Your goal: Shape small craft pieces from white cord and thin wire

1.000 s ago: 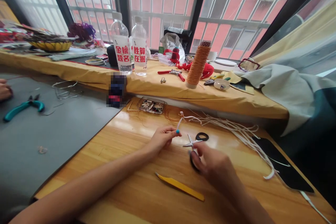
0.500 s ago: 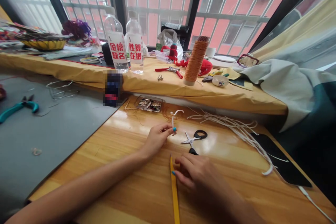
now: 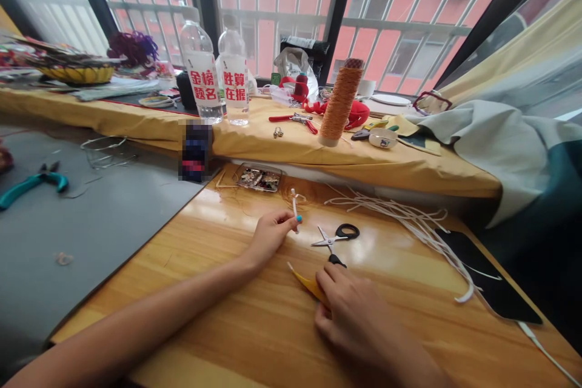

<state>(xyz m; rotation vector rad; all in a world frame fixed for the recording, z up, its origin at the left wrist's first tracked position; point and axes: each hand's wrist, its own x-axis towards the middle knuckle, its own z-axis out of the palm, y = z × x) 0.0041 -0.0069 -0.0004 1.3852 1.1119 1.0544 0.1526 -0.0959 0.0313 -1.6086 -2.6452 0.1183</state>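
My left hand pinches a short white cord piece upright above the wooden table. My right hand is closed on a yellow tweezer-like tool, whose pointed tip sticks out to the upper left. Small scissors with black handles lie open on the table just beyond my right hand, between both hands.
A bundle of white cords trails to the right beside a black phone. A small tray of beads sits behind. A grey mat with teal pliers lies left. Bottles, an orange thread cone and red pliers stand on the sill.
My right hand left the scissors, moved back to the yellow tool, turned it and lifted it into its grip. The left hand kept the white cord, tilting it upright.
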